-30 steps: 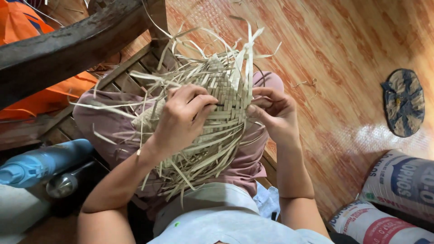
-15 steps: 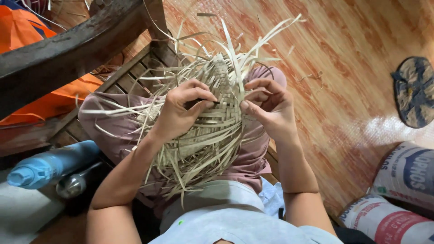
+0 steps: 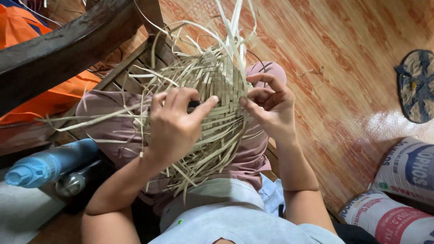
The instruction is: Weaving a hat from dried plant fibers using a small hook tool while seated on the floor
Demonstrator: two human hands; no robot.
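Note:
A partly woven mat of pale flat straw strips (image 3: 217, 97) rests on my lap, with many loose strip ends sticking out on all sides. My left hand (image 3: 174, 124) lies on top of the weave, fingers curled and thumb pressing on the strips. My right hand (image 3: 269, 106) is at the weave's right edge, pinching strips between thumb and fingers. Both hands are in contact with the woven piece.
I sit on a slatted wooden seat (image 3: 135, 58) over a patterned reddish floor (image 3: 343, 77). A dark wooden beam (image 3: 58, 49) crosses top left above orange fabric (image 3: 27, 27). A blue bottle (image 3: 49, 162) lies lower left. Printed sacks (image 3: 402, 185) sit lower right, a round woven pad (image 3: 418, 86) at far right.
The woven piece has been tilted and turned, its long loose strips now pointing up. Both hands have shifted their hold on the weave, the left thumb now stretched toward the right hand.

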